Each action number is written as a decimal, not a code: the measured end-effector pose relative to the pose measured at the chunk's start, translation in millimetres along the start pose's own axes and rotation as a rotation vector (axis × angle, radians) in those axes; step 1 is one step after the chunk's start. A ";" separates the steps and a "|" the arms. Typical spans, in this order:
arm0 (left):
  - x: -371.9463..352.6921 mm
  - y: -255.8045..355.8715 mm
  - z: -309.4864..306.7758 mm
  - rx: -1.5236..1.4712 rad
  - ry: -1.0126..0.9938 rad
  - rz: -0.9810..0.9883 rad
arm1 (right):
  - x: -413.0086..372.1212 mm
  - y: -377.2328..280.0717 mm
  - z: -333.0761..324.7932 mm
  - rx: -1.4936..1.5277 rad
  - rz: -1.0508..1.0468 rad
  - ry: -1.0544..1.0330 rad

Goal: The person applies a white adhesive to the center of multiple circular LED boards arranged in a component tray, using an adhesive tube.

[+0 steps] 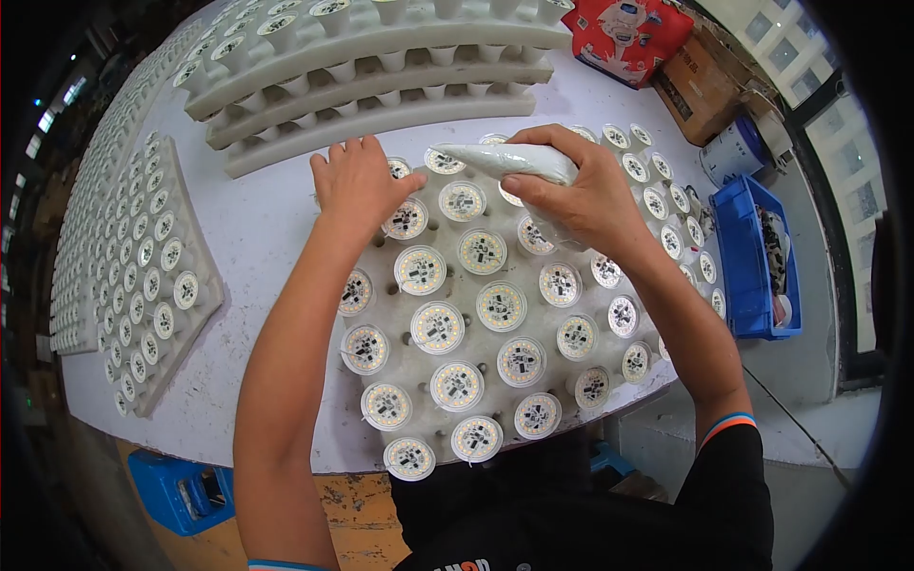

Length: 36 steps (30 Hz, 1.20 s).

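My right hand point(588, 186) is closed around a clear plastic piping bag point(509, 160) filled with white paste. The bag's narrow tip points left, over the far rows of round LED bulbs point(462, 202). My left hand point(360, 188) is over the far left corner of the pale foam tray point(400, 338), fingers apart and thumb reaching right beside an LED bulb point(398, 168). What lies under its palm is hidden. The bulbs stand upright in the tray's holes, with LED boards and small dark parts facing up.
Stacked foam trays point(381, 86) with cups stand at the back. Another bulb tray point(157, 276) lies left. On the right are a blue bin point(762, 262), a white bucket point(733, 152), a cardboard box point(709, 81) and a red bag point(628, 38). A blue stool point(176, 490) stands below the table.
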State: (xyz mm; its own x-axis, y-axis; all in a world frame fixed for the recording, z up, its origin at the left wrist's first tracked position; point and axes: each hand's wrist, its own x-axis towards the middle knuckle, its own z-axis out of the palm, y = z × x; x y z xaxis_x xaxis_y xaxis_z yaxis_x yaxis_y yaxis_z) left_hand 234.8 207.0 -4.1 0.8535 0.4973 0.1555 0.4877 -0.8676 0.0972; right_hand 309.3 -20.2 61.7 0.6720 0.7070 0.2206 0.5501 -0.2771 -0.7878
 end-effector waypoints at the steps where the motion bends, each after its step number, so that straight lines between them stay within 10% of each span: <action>1: 5.9 -1.0 -6.5 0.023 -0.102 -0.008 | 0.8 1.2 0.0 0.001 -0.008 -0.001; 11: 32.9 -69.2 4.3 -0.521 -0.258 0.577 | 9.4 5.2 6.3 -0.178 -0.128 0.003; 17: 3.2 -49.8 -12.6 -0.426 -0.124 0.258 | 15.8 9.3 22.1 -0.504 -0.295 0.024; 36: -7.8 -54.5 2.9 -0.622 -0.104 0.217 | 42.7 14.8 56.3 -0.771 -0.325 -0.128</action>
State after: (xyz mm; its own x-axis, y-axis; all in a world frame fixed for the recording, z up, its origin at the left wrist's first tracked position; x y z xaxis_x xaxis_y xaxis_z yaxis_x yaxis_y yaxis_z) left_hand 202.2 250.4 -13.4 0.9488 0.2817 0.1428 0.1331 -0.7666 0.6282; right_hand 318.3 42.5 27.1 0.3857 0.8837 0.2653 0.9219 -0.3803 -0.0736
